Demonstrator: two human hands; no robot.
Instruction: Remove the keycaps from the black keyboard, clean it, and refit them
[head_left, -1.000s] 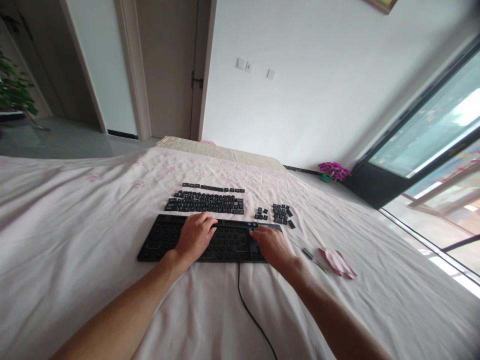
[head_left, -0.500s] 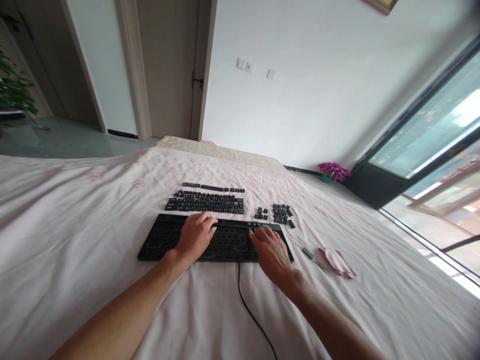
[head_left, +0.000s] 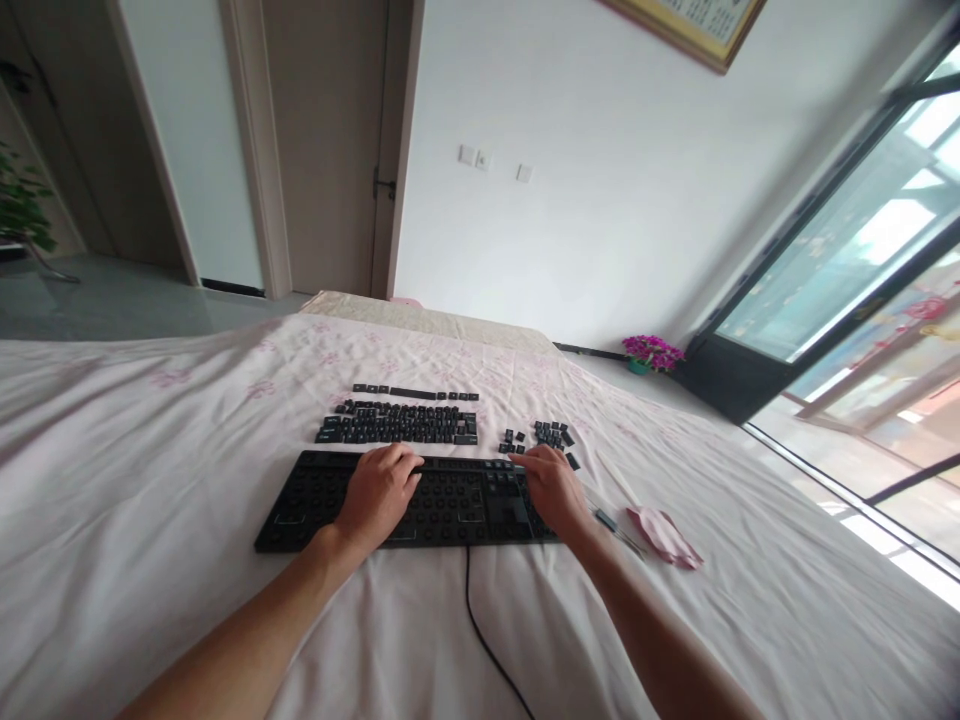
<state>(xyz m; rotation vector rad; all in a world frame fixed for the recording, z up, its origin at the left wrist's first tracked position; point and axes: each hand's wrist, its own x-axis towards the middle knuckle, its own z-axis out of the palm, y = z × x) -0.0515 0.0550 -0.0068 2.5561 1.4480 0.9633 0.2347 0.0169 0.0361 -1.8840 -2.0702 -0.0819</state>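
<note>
Both hands lie flat on a black keyboard (head_left: 442, 500) with its keycaps stripped off. The left hand (head_left: 377, 493) rests palm down near the middle of the board, fingers loosely spread and gripping nothing. The right hand (head_left: 553, 489) covers the board's right end, fingers stretched toward the far edge; whether the fingertips pinch anything there cannot be told. The keyboard sits on a bed, on a pale sheet (head_left: 150, 450) printed with faint pink flowers, and its cable (head_left: 480, 630) runs from the near edge toward the person. Just beyond the board, the removed keycaps (head_left: 397, 424) are laid out in rows, with a smaller cluster of keycaps (head_left: 551, 436) close to the right fingertips. A small tool (head_left: 609, 522) and a pink cloth (head_left: 664, 535) lie to the right of the right wrist. Farther off, a pot of purple flowers (head_left: 649, 352) stands on the floor by the window (head_left: 847, 280).
</note>
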